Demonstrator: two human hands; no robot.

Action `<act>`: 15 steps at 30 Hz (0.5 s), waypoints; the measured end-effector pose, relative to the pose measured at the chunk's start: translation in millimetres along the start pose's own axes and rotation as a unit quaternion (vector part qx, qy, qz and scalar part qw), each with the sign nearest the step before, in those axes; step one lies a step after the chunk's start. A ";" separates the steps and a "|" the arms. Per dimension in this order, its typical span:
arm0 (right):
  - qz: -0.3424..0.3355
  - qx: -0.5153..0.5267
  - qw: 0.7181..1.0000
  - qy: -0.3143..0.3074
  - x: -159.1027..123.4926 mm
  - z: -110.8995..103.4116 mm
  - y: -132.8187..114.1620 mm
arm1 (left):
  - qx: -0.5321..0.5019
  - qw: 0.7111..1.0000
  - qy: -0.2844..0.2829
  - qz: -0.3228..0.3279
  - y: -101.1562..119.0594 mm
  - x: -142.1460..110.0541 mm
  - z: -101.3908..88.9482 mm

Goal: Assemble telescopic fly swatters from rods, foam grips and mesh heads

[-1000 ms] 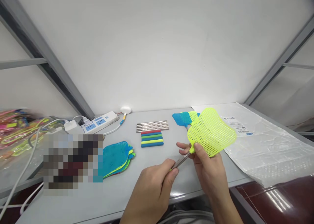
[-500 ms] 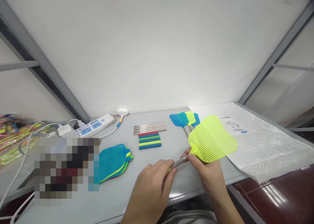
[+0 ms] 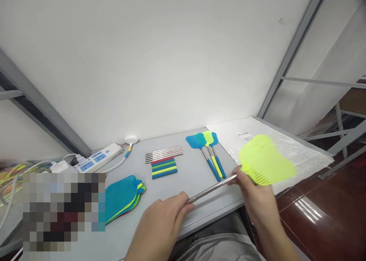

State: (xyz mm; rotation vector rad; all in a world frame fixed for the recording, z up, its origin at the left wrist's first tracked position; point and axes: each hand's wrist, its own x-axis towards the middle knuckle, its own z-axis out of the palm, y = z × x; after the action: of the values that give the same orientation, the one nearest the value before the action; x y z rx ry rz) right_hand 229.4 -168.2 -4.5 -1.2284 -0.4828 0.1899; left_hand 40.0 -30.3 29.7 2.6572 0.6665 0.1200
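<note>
Grip, both hands: left hand (image 3: 164, 224) closed around the near end of a metal shaft (image 3: 213, 188); right hand (image 3: 260, 202) pinching the neck of the yellow-green fly swatter (image 3: 265, 160), held aslant over the worktop's front part, head to the right and blurred.
Worktop (image 3: 120, 240): grey.
Packaging bag (image 3: 228, 133): white, labelled, flat at right, partly behind the held swatter.
Assembled swatters (image 3: 210, 139): three, two with blue handles, one yellow, heads overlapping, beside the bag.
Swatter heads (image 3: 121, 194): stacked at left, blue uppermost.
Power strip (image 3: 98, 160): white, rear left.
Metal rods (image 3: 164, 153): in a row, centre.
Coloured tubes (image 3: 164, 168): in a row, just in front of the rods.
</note>
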 end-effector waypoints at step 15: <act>0.060 0.216 0.973 0.049 -12.9 16.4 -13.7 | -0.087 0.731 0.677 -0.005 15.9 -4.2 25.0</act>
State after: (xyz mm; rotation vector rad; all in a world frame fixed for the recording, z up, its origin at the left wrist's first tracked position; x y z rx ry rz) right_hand 209.0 -163.8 9.2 -0.8352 -0.2620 0.3192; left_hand 47.6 -54.0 13.2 1.9485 0.9335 2.0927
